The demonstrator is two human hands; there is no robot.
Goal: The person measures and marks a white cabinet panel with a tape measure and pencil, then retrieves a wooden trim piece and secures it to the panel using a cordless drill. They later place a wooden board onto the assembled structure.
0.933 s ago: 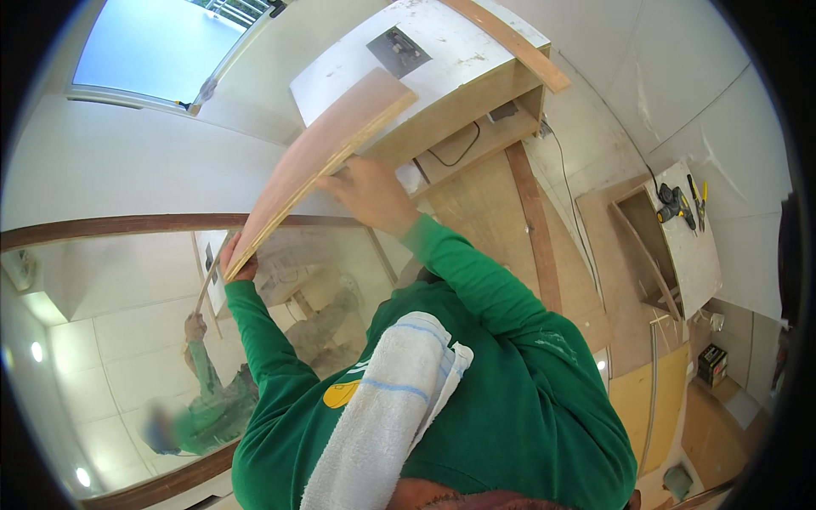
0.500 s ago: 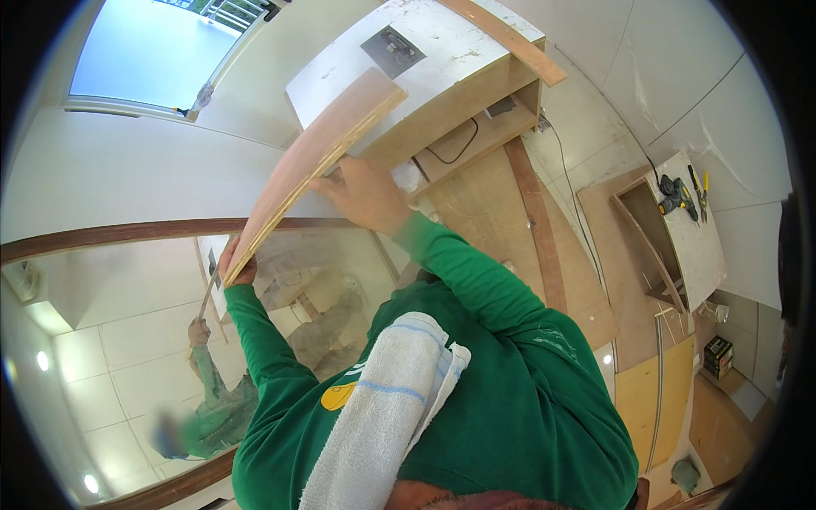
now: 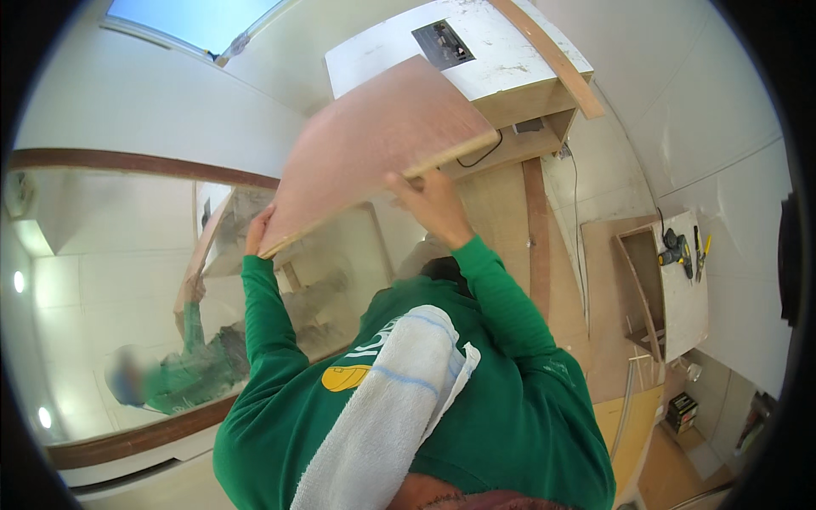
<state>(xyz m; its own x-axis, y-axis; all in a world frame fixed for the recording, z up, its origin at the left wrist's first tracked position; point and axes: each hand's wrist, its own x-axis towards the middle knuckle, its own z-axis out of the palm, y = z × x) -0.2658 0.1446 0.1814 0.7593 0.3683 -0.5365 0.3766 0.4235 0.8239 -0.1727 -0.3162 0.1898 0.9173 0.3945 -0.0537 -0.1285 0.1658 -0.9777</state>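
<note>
A plywood panel [image 3: 374,136] with a pinkish-brown face is held up in front of me, its broad face tilted into view. My left hand [image 3: 259,231] grips its lower left corner, the fingers wrapped round the edge. At the near long edge, toward the right, my right hand [image 3: 432,204] grasps the board, with part of the fingers hidden beneath it. Behind the panel stands a white-topped wooden cabinet [image 3: 365,55], partly covered by it.
A wood-framed mirror [image 3: 127,221] on the left reflects me and the board. A wooden strip [image 3: 548,55] lies across the cabinet top, near a dark rectangular recess [image 3: 442,44]. Rightward, a power drill [image 3: 676,252] and pliers [image 3: 701,253] rest on a box cabinet [image 3: 687,310].
The panel has turned from nearly edge-on so its broad face shows, and its far end has swung right. Both hands have kept hold of it, the right one moving rightward.
</note>
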